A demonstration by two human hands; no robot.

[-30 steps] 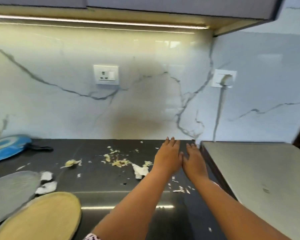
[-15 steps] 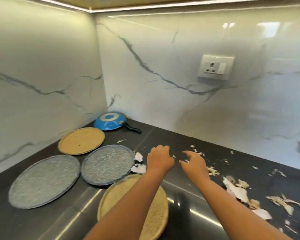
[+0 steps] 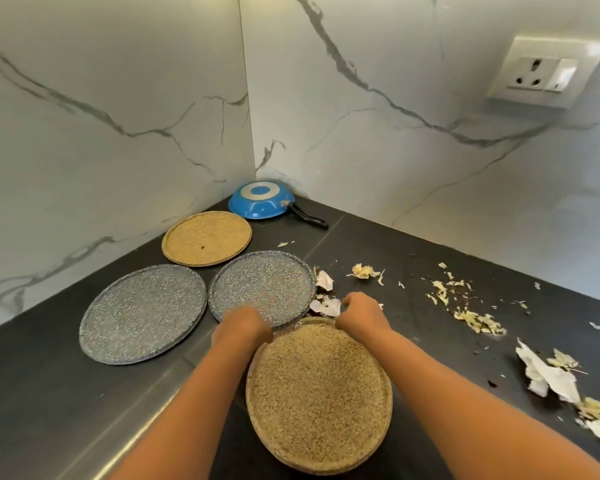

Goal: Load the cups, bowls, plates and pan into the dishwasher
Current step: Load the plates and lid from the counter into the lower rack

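Fingers: on both hands they were curled downward at the far rim of the near tan plate [image 3: 317, 393]. The left hand [image 3: 245, 325] was blurred and its fingers lay over the rim where that plate met a grey speckled plate [image 3: 262, 284]; we could not tell whether they gripped either plate. The right hand [image 3: 362, 311] had its fingers bent over the far right rim of the near tan plate, apparently pinching it, though the fingertips were hidden from us.

Plates: we counted four, all lying flat on the dark worktop [image 3: 413, 244]. The near tan plate lay closest to us, its far edge just under or against the grey speckled plate. A second grey plate [image 3: 142, 313] lay to the left of the first, nearly touching it. A far tan plate [image 3: 207, 238] lay behind both.

Pan: a blue pan [image 3: 261, 199] sat upside down in the corner where the marble walls [image 3: 118, 98] met, its black handle pointing right.

Other: pale scraps and peelings [image 3: 471, 318] were scattered over the right side of the worktop. A white socket [image 3: 546, 72] was mounted on the right wall.
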